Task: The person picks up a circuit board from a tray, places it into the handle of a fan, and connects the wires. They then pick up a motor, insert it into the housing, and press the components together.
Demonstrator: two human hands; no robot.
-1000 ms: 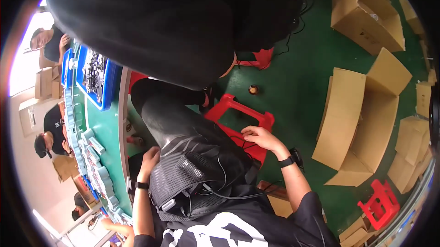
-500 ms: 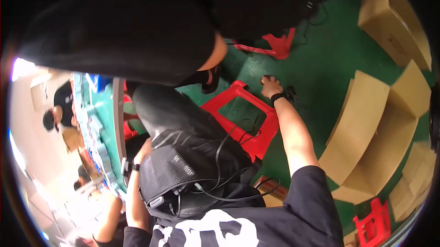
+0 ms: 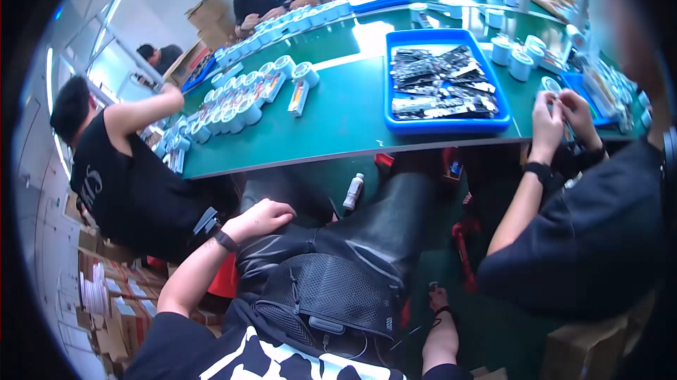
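My left hand [image 3: 261, 218] lies on my left thigh with its fingers stretched out, holding nothing. Low at my right side hangs my right hand [image 3: 438, 298], its fingers curled around a small dark object [image 3: 434, 286] that I cannot make out. On my lap sits a black mesh bag [image 3: 331, 285] with a cable at its lower edge. Beyond my knees, a blue tray [image 3: 446, 125] on the green table [image 3: 338, 108] holds a pile of small black-and-silver packets [image 3: 441, 84]. A white-capped bottle [image 3: 353, 192] stands below the table edge.
Rows of light-blue cylindrical devices [image 3: 243, 112] cover the table's left part; several more [image 3: 520, 63] stand at the right. One co-worker [image 3: 578, 218] sits close on my right, another [image 3: 134, 161] on my left. Red stool legs [image 3: 464, 256] and a cardboard box [image 3: 592, 345] are low at right.
The view has swung up from the floor to the table. My right hand, earlier near the floor beside a red stool, now shows low at my side. My left hand shows on my thigh.
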